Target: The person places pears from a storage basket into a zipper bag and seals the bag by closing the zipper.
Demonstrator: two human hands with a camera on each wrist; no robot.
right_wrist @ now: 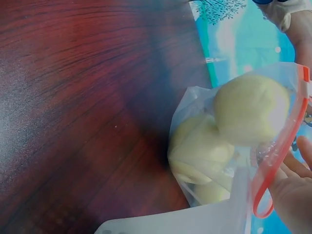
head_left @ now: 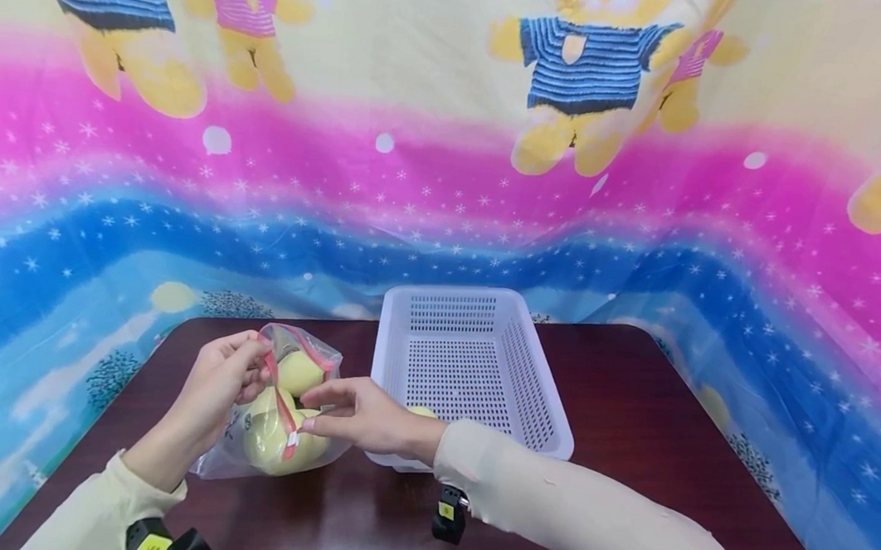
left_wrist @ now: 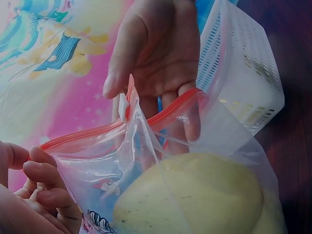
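Observation:
A clear zip bag (head_left: 225,455) with a red zip edge and a white slider (head_left: 293,439) stands at the left of the table. Several round, pale yellow-green fruits (head_left: 270,445) fill it. My left hand (head_left: 218,380) pinches the bag's red edge at its left side. At the other side is my right hand (head_left: 366,416), thumb and fingers apart. Its thumb is close by the slider, and in the left wrist view its straight fingers reach past the red rim. Through the plastic, a fruit (left_wrist: 190,195) shows large in that view.
A white perforated basket (head_left: 553,414) stands right of the bag, with one pale fruit (head_left: 422,411) partly visible behind my right wrist. The dark wooden table (head_left: 640,452) ends at a patterned cloth backdrop (head_left: 431,166) behind and at the sides.

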